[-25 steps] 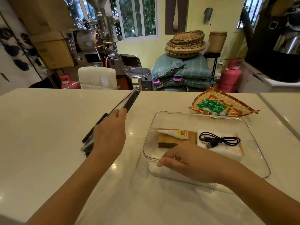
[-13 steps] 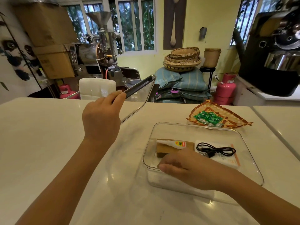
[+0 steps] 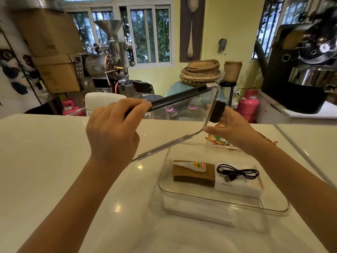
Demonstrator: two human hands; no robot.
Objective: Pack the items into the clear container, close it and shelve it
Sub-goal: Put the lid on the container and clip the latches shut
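The clear container point(image 3: 224, 201) stands open on the white table, right of centre. Inside it lie a white glue bottle point(image 3: 193, 165) on a brown cardboard pack point(image 3: 193, 177), and a coiled black cable point(image 3: 237, 173) on a white box point(image 3: 240, 189). The clear lid point(image 3: 189, 117) with black clips is held tilted in the air above and behind the container. My left hand point(image 3: 113, 132) grips its left black clip edge. My right hand point(image 3: 231, 128) holds its right edge by the other black clip.
A woven tray point(image 3: 218, 140) with green boards lies behind the container, mostly hidden by my right hand. A white chair back point(image 3: 104, 101) stands beyond the table's far edge. Pink gas cylinders, stacked baskets and roasting machines fill the room behind.
My left hand lifted the lid off the table and swung it rightward over the container. My right hand left the container's near rim and took the lid's right edge.
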